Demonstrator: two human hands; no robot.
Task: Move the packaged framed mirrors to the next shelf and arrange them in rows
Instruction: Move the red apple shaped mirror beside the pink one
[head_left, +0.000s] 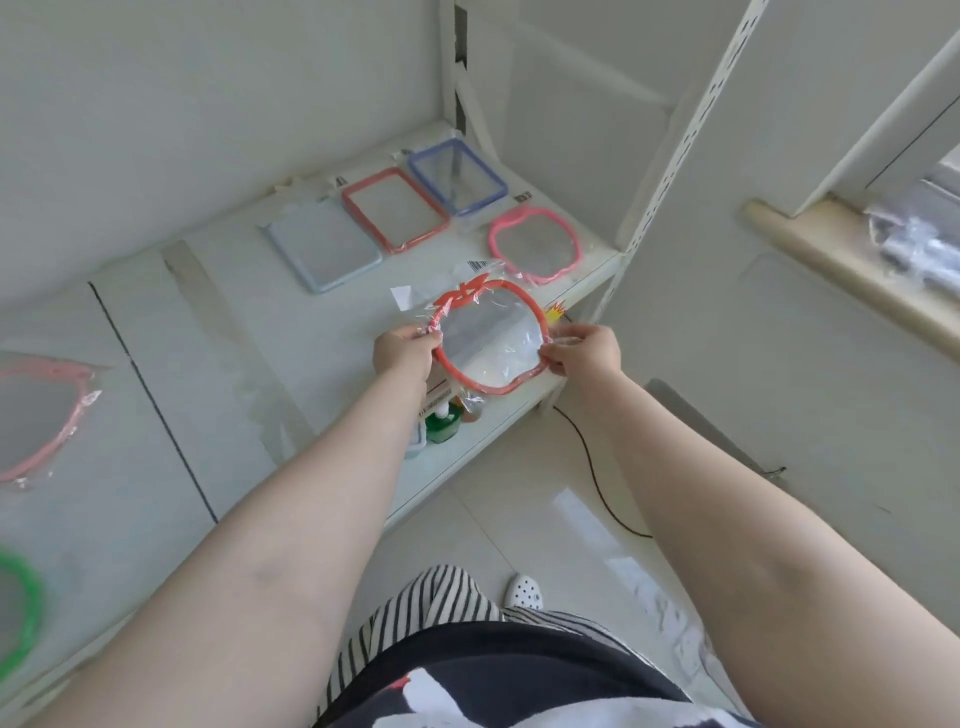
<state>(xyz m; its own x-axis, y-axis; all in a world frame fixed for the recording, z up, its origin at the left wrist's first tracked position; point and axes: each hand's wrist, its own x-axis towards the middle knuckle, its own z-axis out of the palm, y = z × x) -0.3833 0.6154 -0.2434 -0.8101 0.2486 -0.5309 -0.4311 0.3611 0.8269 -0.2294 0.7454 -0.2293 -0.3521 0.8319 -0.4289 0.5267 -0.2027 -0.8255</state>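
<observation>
I hold a red apple-shaped framed mirror (491, 338) in clear plastic wrap over the front right part of the white shelf (208, 322). My left hand (402, 349) pinches its left rim and my right hand (584, 347) pinches its right rim. Behind it lie a pink apple-shaped mirror (535, 244), a blue rectangular mirror (457, 176), a red rectangular mirror (395, 209) and a pale blue rectangular mirror (324, 244). On the neighbouring shelf section at the left lie a pink mirror (41, 415) and a green one (15, 613).
A white perforated upright post (670, 156) stands at the shelf's right corner. A lower shelf holds a green bottle (441, 421). A black cable (592, 467) runs over the tiled floor. A window sill (852, 265) is at the right.
</observation>
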